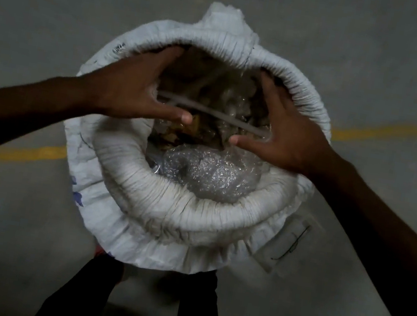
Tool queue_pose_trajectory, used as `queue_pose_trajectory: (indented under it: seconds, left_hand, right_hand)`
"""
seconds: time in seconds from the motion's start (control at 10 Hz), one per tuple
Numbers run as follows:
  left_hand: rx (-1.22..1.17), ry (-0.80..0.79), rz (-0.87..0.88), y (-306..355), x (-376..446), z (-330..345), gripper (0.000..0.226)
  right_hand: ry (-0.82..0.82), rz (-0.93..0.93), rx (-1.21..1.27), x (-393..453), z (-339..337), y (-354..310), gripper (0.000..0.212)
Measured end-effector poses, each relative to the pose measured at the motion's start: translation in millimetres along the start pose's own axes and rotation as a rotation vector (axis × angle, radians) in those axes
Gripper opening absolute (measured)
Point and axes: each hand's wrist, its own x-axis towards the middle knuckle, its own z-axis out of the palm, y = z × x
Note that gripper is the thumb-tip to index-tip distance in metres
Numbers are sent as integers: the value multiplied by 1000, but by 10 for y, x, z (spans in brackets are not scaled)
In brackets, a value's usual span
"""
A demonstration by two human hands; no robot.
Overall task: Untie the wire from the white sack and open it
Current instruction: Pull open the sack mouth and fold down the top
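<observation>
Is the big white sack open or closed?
Open. The white sack has its top rolled down into a thick rim, and bubble wrap shows inside.

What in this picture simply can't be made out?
- Head view: what lies deep in the white sack; dim light and bubble wrap hide it.
- The pale strip between the left hand and right hand: motion-blurred; wire or not, unclear.
- Blue print on the sack: too small.

Grey concrete floor (61, 9), yellow painted line (399, 129) across it; white sack (161, 232) standing upright on it.
</observation>
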Motion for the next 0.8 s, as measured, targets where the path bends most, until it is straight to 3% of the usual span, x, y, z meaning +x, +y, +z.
queue_pose_trajectory:
  seconds: [0.3,0.5,0.7,0.8]
  left_hand:
    - [140,-22,-70,-28,96,-130,125]
    - [316,-155,-72,-100,-191,105,118]
    - [282,-174,49,109,-406,-34,98]
    - [343,-73,105,339,-460,-331,92]
  right_hand:
    - [-56,-32,-23,151,-192,6,124]
    - [-79,-60,-94,-44,-8,-106,113]
    - [54,-92,-190,-231,-149,-385,85]
    - [106,-133,-225,-243,-438,-640,94]
